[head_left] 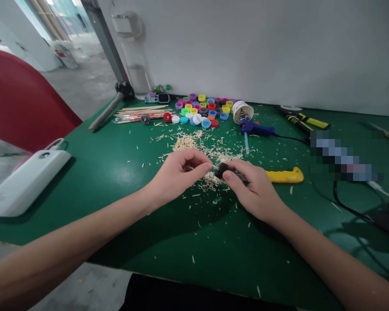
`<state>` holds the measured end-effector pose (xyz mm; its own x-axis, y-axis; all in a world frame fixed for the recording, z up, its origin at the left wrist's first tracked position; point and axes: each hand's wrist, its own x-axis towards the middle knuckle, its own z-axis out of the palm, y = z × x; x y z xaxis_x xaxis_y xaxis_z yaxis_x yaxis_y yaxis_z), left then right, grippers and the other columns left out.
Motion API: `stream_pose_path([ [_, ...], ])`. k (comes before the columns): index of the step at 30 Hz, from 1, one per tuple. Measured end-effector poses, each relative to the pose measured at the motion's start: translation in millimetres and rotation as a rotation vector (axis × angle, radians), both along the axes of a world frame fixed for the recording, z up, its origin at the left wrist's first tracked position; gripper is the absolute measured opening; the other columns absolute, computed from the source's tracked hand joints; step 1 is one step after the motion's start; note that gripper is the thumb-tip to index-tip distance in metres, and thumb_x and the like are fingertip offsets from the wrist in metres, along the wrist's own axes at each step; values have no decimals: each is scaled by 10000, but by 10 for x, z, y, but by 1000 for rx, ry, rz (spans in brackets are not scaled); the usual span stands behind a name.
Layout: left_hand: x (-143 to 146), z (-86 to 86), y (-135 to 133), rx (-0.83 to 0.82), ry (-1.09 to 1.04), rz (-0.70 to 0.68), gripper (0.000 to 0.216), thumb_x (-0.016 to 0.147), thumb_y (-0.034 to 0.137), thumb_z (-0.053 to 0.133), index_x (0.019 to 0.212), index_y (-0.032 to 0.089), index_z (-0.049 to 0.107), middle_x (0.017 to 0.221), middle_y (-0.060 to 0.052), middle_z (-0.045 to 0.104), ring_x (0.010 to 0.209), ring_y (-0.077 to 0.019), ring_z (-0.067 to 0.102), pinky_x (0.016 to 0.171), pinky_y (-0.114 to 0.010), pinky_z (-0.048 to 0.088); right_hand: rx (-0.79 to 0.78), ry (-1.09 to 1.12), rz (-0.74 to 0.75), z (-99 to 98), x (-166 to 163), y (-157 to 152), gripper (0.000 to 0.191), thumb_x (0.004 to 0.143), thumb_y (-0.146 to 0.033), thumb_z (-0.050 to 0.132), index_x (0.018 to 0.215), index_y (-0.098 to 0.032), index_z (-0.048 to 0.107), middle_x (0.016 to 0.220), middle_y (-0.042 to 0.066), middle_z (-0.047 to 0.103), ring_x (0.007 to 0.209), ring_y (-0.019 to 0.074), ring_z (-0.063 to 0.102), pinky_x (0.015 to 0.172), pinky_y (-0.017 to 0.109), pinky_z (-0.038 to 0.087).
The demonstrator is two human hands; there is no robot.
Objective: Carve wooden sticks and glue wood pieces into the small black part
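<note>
My left hand [188, 170] pinches a short, thin wooden stick [215, 167] between thumb and fingertips. Facing it, my right hand [254, 185] grips a small black piece [221, 170], perhaps a cap; its exact kind is hidden by the fingers. The stick's tip meets the black piece, but I cannot tell whether it goes inside. Beneath both hands, wood shavings [188, 141] are scattered over the green table [116, 164]. A tool with a yellow handle [285, 176] lies behind my right hand, its front end partly covered.
Colourful bottle caps [203, 110] lie along the wall beside wooden sticks [139, 111] and a tipped white cup [243, 112]. A blue glue gun [257, 128], pliers [300, 123] and cables are on the right. A hammer [113, 101] and white power bank [29, 181] occupy the left.
</note>
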<state>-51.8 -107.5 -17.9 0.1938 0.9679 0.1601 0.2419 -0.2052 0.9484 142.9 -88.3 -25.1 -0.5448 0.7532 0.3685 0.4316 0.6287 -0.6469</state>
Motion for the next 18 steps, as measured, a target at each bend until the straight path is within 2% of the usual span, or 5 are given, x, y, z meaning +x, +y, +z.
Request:
stream_pose_path([
  [5,0,-1,-2,-3,15,11,128,842,286,600,818,165,634,778,-13,614,671,-91,535,592,-213,438,-63,52,-55,-8,13,-25,414,827,-433,578,1160,-194,513,1008,74,608,884,183,584,673,310,488],
  [9,3,0,-5,-1,13,3,120,838,278,600,817,166,637,782,-17,622,674,-91,545,595,-208,447,-54,41,-37,7,-2,-23,224,854,-397,547,956,-199,571,867,38,607,787,156,577,639,298,473],
  [12,6,2,-11,-5,12,-13,112,843,269,594,821,167,635,767,-9,620,654,-81,532,582,-195,439,-77,17,2,7,5,-13,292,936,-401,394,822,-200,573,726,10,577,658,123,528,585,293,419],
  [14,6,3,-13,-14,12,-14,115,844,274,593,828,168,636,762,-6,618,645,-78,524,575,-193,433,-98,18,9,-5,14,-21,302,950,-402,354,911,-203,578,766,14,584,684,124,531,612,298,426],
  [18,2,-1,-7,-18,-6,-2,118,843,276,599,830,164,634,777,-7,616,669,-83,540,588,-193,443,-95,88,-48,-31,7,-52,391,845,-402,569,1159,-191,473,1020,63,572,906,160,563,713,290,486],
])
